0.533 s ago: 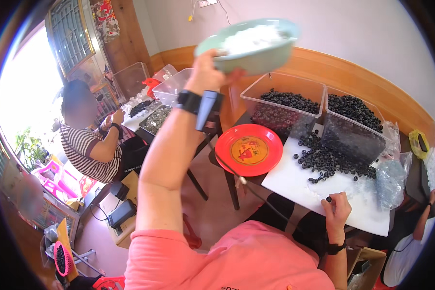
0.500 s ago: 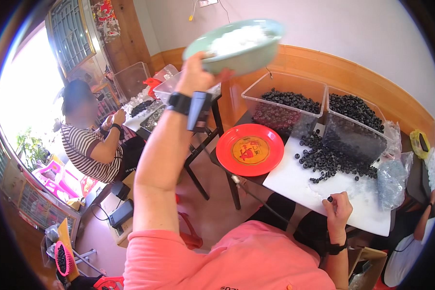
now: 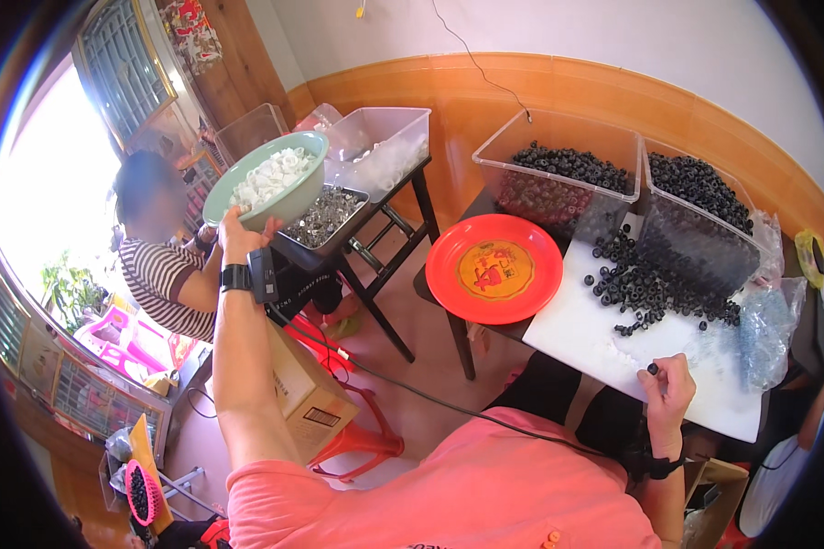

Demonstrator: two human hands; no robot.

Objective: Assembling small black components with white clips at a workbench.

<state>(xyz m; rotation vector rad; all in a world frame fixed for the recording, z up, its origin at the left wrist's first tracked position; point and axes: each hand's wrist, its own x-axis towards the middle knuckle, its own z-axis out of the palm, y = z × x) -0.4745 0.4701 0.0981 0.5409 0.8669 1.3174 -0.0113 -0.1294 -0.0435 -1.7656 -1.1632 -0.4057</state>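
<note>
Stretched out to the far left, my left hand (image 3: 241, 238) grips the near rim of a pale green bowl (image 3: 288, 203). A heap of small white plastic parts (image 3: 276, 174) fills the bowl, which hangs in the air beside a co-worker. My right hand (image 3: 672, 392) pinches a small round black part (image 3: 653, 369) between thumb and finger, above the front edge of a white board (image 3: 595, 343). Loose black parts (image 3: 645, 297) lie spilled across that board. To its left is a round red tray (image 3: 542, 291) with a yellow printed centre.
Two clear bins (image 3: 636, 188) of black parts stand behind the board, with clear plastic bags (image 3: 767, 340) at its right. A person in a striped shirt (image 3: 160, 279) sits left, near a metal tray (image 3: 330, 218) and a white-filled bin (image 3: 403, 165). A cable (image 3: 403, 389) crosses before me.
My left hand has carried the bowl down and left from high over the middle, toward the co-worker. My right hand keeps its pinch on the black part. The whole view has shifted slightly.
</note>
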